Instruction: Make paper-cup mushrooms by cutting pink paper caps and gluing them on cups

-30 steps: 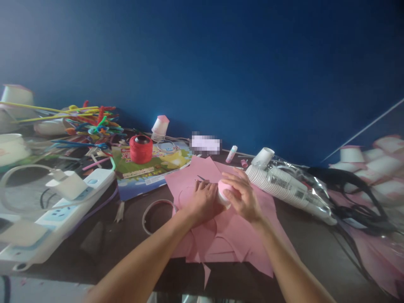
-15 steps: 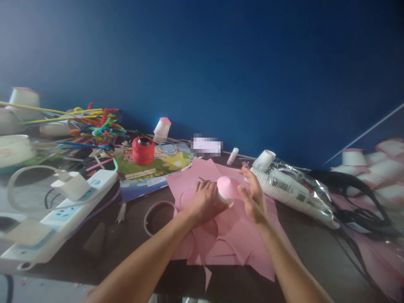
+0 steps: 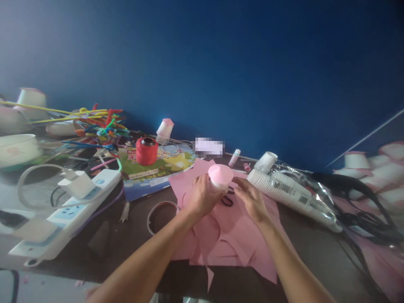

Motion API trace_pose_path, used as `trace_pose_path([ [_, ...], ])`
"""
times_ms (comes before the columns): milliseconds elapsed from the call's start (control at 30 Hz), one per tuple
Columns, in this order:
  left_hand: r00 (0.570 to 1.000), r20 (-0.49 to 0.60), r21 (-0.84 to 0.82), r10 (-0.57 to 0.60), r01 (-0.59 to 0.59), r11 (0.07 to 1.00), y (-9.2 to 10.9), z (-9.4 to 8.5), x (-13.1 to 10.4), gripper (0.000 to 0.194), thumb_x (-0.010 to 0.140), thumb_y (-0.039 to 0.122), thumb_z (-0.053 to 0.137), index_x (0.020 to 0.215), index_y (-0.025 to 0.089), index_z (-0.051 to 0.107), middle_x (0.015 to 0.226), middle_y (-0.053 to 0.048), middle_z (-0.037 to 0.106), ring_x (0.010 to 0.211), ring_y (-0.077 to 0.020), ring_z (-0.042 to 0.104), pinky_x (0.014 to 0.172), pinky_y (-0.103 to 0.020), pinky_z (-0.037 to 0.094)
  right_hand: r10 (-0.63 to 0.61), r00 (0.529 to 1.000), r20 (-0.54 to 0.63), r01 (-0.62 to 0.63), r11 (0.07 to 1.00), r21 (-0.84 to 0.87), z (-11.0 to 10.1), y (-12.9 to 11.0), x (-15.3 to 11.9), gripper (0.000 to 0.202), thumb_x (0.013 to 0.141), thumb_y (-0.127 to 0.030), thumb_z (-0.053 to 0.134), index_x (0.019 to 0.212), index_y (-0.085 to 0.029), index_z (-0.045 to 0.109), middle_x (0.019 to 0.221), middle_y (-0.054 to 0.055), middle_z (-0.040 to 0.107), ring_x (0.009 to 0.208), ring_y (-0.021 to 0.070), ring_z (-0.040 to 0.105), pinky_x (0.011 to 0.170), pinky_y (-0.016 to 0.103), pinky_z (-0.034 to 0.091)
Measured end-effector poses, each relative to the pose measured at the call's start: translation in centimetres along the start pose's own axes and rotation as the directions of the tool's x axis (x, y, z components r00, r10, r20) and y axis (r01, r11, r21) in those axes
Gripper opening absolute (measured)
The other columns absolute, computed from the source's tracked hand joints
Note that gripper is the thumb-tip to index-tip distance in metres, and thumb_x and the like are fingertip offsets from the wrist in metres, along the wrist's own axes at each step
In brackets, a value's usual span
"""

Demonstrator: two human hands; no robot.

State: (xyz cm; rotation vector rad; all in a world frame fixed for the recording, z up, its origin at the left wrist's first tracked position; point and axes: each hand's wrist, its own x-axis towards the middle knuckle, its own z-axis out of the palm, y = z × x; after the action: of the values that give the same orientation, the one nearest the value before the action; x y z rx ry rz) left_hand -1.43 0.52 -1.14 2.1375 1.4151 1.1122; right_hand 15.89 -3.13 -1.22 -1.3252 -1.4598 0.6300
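A white paper cup (image 3: 219, 186) stands upside down in my left hand (image 3: 202, 195), whose fingers are wrapped around its side. On top of the cup sits a pink paper cone (image 3: 220, 171), point up and wider than the cup. My right hand (image 3: 251, 200) is just right of the cup, fingers bent and apart with nothing in them. Its fingertips come close to the cone's rim; contact is unclear. Below the cup, black scissor handles (image 3: 227, 198) show on the pink paper sheets (image 3: 233, 235), which have round cut lines.
A glue stick (image 3: 234, 157) and its pink cap (image 3: 247, 166) lie behind. At right is a sleeve of stacked paper cups (image 3: 280, 189). Left are red thread (image 3: 147, 151), a picture book (image 3: 135, 181), a tape roll (image 3: 150, 219), a power strip (image 3: 72, 210) and pipe cleaners (image 3: 104, 122).
The cup with its cone has shifted slightly left and up, and now stands more upright. My right hand has come down beside it. The black scissor handles have come into view.
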Motion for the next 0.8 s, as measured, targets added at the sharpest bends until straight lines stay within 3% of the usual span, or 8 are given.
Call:
trace_pose_path([
  [233,0.996,-0.003,0.043,0.087,-0.087,0.995,-0.4,0.2,-0.1,0.047,0.067,0.044,0.065,0.1,0.015,0.049,0.093,-0.011,0.061,0.091,-0.0269,0.056,0.072,-0.037,0.047,-0.092,0.991,0.097,0.103,0.987,-0.12,0.9,-1.3,-0.2,0.039,0.08,-0.038,0.057,0.114,-0.021,0.053,0.116,0.009,0.058,0.11,0.0256,0.052,0.092,0.043,0.042],
  [600,0.974,-0.053,0.08,0.219,-0.215,0.973,-0.7,1.0,-0.2,0.049,0.066,0.043,0.066,0.101,0.013,0.049,0.094,-0.012,0.062,0.089,-0.0275,0.055,0.076,-0.041,0.045,-0.057,0.998,0.037,0.064,0.977,-0.203,1.6,-1.1,-0.2,0.037,0.078,-0.039,0.057,0.107,-0.017,0.054,0.103,0.009,0.062,0.097,0.024,0.057,0.081,0.036,0.046],
  [800,0.963,-0.068,0.072,0.262,-0.257,0.964,-1.0,1.2,-0.3,0.057,0.063,0.047,0.069,0.103,0.014,0.047,0.098,-0.012,0.061,0.089,-0.0264,0.055,0.079,-0.041,0.044,-0.046,0.999,0.006,0.046,0.979,-0.198,1.4,-1.0,-0.2,0.035,0.079,-0.04,0.055,0.109,-0.02,0.055,0.105,0.007,0.062,0.099,0.0241,0.056,0.084,0.036,0.044],
])
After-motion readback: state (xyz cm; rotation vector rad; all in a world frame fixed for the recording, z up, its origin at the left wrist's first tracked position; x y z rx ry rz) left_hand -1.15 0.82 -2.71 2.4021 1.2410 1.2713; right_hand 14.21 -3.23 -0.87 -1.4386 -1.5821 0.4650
